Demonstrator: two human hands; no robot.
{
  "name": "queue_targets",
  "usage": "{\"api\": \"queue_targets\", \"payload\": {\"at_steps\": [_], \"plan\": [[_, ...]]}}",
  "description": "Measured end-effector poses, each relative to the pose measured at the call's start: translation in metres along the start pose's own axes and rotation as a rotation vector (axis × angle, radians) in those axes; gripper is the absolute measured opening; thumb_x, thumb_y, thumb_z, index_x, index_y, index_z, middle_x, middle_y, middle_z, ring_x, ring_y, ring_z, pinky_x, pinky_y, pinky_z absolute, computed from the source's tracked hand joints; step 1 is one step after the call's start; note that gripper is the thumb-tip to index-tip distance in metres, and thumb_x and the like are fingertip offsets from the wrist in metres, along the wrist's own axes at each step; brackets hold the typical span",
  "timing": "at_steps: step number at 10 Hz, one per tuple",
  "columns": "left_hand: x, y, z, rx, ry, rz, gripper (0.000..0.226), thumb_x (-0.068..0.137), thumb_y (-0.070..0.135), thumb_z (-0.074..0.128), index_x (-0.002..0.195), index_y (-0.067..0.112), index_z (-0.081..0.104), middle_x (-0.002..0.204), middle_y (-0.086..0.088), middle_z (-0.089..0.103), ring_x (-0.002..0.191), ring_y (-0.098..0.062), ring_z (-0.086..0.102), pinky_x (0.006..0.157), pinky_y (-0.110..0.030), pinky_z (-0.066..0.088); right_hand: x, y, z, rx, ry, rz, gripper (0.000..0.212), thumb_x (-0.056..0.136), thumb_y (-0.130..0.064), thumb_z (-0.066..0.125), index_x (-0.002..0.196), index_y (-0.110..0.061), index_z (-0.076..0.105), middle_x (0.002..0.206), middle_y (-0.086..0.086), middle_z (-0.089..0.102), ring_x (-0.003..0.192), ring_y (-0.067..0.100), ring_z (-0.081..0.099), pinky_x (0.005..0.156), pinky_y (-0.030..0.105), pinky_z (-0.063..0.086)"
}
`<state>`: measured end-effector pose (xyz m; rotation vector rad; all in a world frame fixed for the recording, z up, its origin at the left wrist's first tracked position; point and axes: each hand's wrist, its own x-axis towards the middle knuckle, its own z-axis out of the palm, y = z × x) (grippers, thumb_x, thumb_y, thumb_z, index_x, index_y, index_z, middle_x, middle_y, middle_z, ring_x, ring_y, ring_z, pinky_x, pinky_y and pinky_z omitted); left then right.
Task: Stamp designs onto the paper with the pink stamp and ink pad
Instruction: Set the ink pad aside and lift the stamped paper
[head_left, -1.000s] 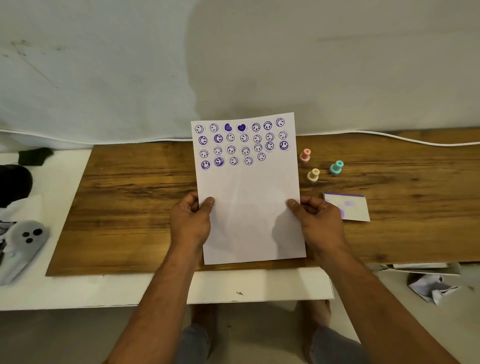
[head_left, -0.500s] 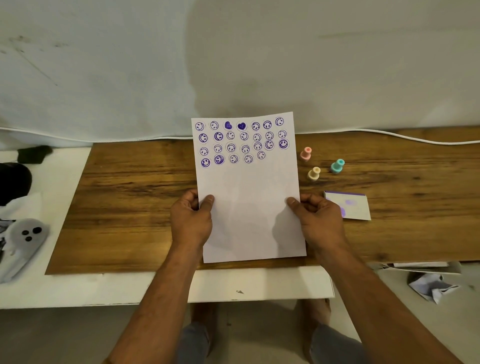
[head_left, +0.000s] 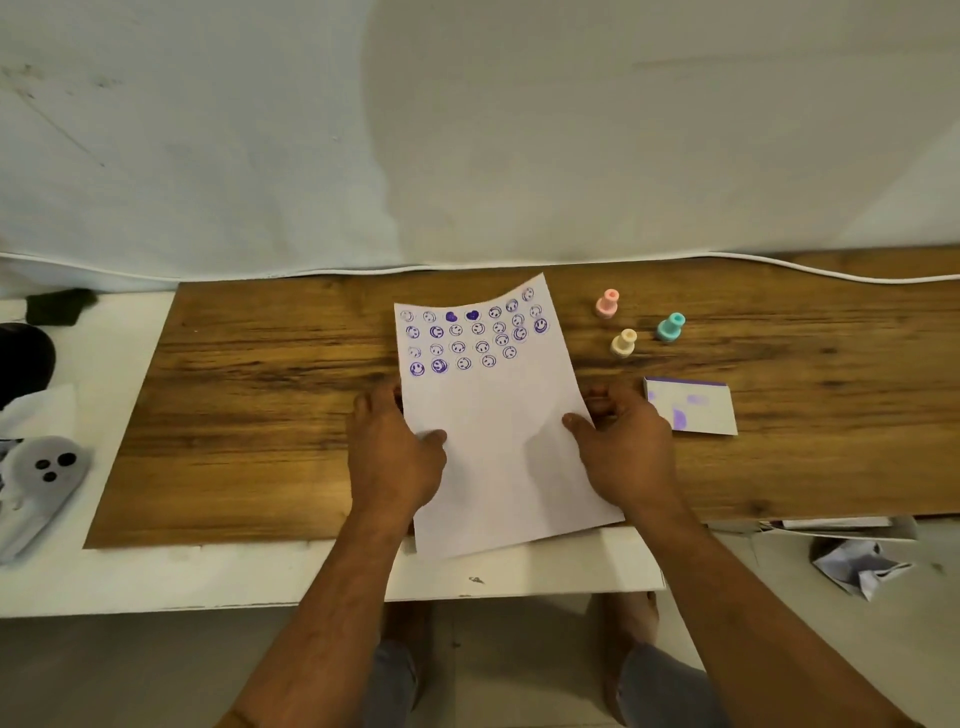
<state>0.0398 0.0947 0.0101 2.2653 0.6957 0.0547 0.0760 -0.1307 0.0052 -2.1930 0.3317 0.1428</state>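
A white sheet of paper (head_left: 498, 431) with several rows of purple smiley and heart prints across its top is held low over the wooden board (head_left: 249, 405), its far end curling. My left hand (head_left: 395, 457) grips its left edge and my right hand (head_left: 623, 452) grips its right edge. The pink stamp (head_left: 607, 303) stands upright on the board to the right of the paper, apart from both hands. The ink pad (head_left: 693, 406), white with purple smudges, lies just right of my right hand.
A cream stamp (head_left: 623, 343) and a teal stamp (head_left: 670, 327) stand near the pink one. A white cable (head_left: 831, 273) runs along the wall. A grey ghost-shaped item (head_left: 47, 467) lies at left, crumpled paper (head_left: 857, 566) on the floor at right.
The paper has tipped down from upright toward the board, with its top edge dropping and curling. Both hands moved lower while keeping their hold on its sides.
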Motion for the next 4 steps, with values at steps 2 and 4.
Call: {"api": "queue_targets", "payload": {"at_steps": [2,4], "plan": [[-0.0051,-0.002,0.0016,0.318,0.044,0.14,0.058,0.082,0.025,0.079,0.136,0.026,0.06,0.143,-0.004,0.052,0.136,-0.033,0.033,0.107,-0.048,0.034,-0.0074,0.0029,0.0095,-0.376,0.09,-0.282,0.036,0.091,-0.025,0.08,0.125,-0.019,0.069,0.124,0.007,0.061,0.105,0.024,0.062,0.084,0.036,0.056],[-0.0075,-0.0041,0.0018,0.39,0.027,0.145,0.049,0.086,0.03,0.074,0.133,0.028,0.064,0.147,0.0,0.051,0.14,-0.032,0.028,0.106,-0.051,0.033,-0.007,0.0014,0.0079,-0.519,0.043,-0.359,0.032,0.096,-0.033,0.071,0.124,-0.018,0.073,0.123,0.006,0.07,0.114,0.028,0.059,0.093,0.041,0.051]]}}
